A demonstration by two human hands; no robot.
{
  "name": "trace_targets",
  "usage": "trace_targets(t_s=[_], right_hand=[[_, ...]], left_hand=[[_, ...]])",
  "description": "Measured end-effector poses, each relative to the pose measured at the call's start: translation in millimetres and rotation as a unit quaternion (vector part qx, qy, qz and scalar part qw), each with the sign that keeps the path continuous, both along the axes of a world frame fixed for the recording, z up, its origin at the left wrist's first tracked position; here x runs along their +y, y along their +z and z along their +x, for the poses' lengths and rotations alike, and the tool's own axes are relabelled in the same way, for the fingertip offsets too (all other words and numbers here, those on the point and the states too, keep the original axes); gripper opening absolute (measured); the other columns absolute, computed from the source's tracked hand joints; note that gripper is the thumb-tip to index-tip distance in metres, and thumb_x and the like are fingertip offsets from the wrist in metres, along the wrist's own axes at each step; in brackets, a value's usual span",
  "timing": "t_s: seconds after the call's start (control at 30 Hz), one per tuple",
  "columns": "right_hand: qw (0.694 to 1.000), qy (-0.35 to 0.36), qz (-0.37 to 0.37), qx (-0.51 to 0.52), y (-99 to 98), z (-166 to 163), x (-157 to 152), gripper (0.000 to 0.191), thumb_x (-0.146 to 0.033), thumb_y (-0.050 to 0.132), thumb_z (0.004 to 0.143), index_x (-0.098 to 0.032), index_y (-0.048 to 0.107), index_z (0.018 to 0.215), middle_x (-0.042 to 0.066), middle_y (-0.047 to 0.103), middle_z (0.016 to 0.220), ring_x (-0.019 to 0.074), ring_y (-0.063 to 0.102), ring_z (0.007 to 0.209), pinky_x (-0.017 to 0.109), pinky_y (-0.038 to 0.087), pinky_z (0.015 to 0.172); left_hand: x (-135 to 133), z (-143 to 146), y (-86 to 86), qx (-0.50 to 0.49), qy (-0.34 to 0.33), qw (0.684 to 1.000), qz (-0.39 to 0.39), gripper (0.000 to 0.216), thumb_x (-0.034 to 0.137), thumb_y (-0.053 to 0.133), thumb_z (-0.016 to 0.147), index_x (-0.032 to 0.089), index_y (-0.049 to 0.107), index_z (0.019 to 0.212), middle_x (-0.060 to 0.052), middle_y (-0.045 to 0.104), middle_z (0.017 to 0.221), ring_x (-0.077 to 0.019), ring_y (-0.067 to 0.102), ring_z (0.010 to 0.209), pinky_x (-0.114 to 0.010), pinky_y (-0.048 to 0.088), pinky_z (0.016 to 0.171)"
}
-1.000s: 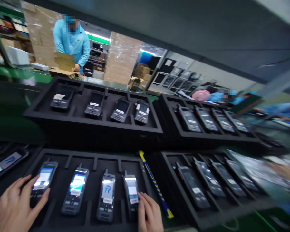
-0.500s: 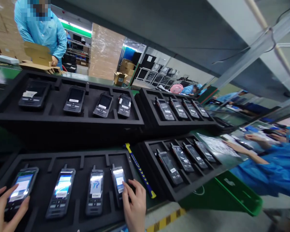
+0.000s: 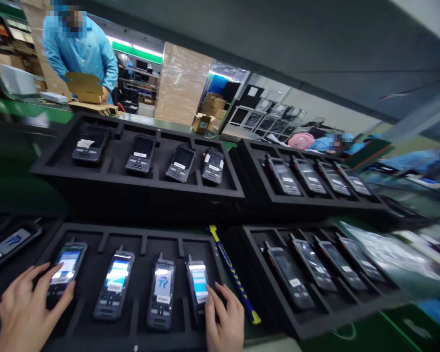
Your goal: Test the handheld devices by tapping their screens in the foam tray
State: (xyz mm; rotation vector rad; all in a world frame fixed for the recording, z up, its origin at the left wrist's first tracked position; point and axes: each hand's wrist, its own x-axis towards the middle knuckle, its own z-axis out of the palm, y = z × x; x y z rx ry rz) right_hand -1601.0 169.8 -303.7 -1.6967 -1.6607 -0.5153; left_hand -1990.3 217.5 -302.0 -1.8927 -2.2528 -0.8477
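A black foam tray (image 3: 137, 303) in front of me holds a row of handheld radio phones with lit screens. My left hand (image 3: 29, 305) spreads over the leftmost phone (image 3: 65, 266), index finger on its screen and thumb by its side. At the row's right end, my right hand (image 3: 225, 315) has its fingers apart, a fingertip at the screen of another phone (image 3: 198, 281). Between my hands lie a phone with a blue and white screen (image 3: 115, 281) and one with a logo on its screen (image 3: 162, 288). Neither hand lifts a phone.
A yellow and blue strap-like tool (image 3: 234, 274) lies right of the tray. More foam trays with dark-screened phones stand behind (image 3: 146, 186) and to the right (image 3: 275, 293). Another lit phone (image 3: 12, 244) is at far left. Across the bench, a person (image 3: 82, 54) handles a cardboard box (image 3: 84, 88).
The view has swung left, so everything sits further right in the picture. Both hands stay at the same two phones. The logo still shows on the third phone.
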Motion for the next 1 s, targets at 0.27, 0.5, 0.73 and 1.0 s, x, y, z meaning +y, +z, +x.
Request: trace_targets(t_s=[0.27, 0.5, 0.73, 1.0], right_hand=[[0.998, 0.032, 0.026, -0.044, 0.8, 5.1, 7.0, 0.030, -0.032, 0.045, 0.098, -0.014, 0.068, 0.101, 0.012, 0.062, 0.105, 0.0266, 0.057, 0.099, 0.041, 0.047, 0.080], [0.997, 0.030, 0.032, -0.057, 3.8, 3.8, 9.4, 0.029, -0.032, 0.044, 0.098, -0.015, 0.067, 0.100, 0.011, 0.062, 0.103, 0.0263, 0.058, 0.096, 0.041, 0.049, 0.076], [0.993, 0.104, 0.039, -0.046, 5.0, -3.2, 4.7, 0.019, -0.021, 0.050, 0.093, -0.016, 0.065, 0.105, 0.010, 0.067, 0.100, 0.0256, 0.061, 0.096, 0.040, 0.055, 0.075], [0.983, 0.166, -0.042, 0.060, -7.1, -63.9, -14.8, 0.029, -0.011, 0.050, 0.088, -0.023, 0.064, 0.110, 0.004, 0.071, 0.107, 0.0267, 0.063, 0.106, 0.045, 0.058, 0.081]], left_hand=[[-3.2, 2.3, 7.3, 0.123, -0.034, 0.991, 0.035, 0.039, 0.043, 0.037, 0.093, 0.023, 0.068, 0.108, -0.015, 0.053, 0.120, -0.0384, 0.045, 0.120, -0.056, 0.049, 0.080], [-2.7, 5.2, 7.7, 0.143, -0.028, 0.989, 0.041, 0.036, 0.041, 0.040, 0.092, 0.025, 0.070, 0.104, -0.015, 0.053, 0.122, -0.0380, 0.044, 0.122, -0.055, 0.049, 0.080], [-1.5, 8.6, 17.6, 0.125, -0.035, 0.989, 0.076, 0.041, 0.044, 0.035, 0.094, 0.015, 0.062, 0.106, -0.018, 0.054, 0.118, -0.0422, 0.048, 0.117, -0.059, 0.049, 0.078], [-29.3, 52.6, 3.0, 0.060, -0.277, 0.954, 0.095, 0.033, 0.033, 0.056, 0.087, 0.027, 0.058, 0.120, -0.011, 0.052, 0.127, -0.0297, 0.050, 0.120, -0.048, 0.050, 0.092]])
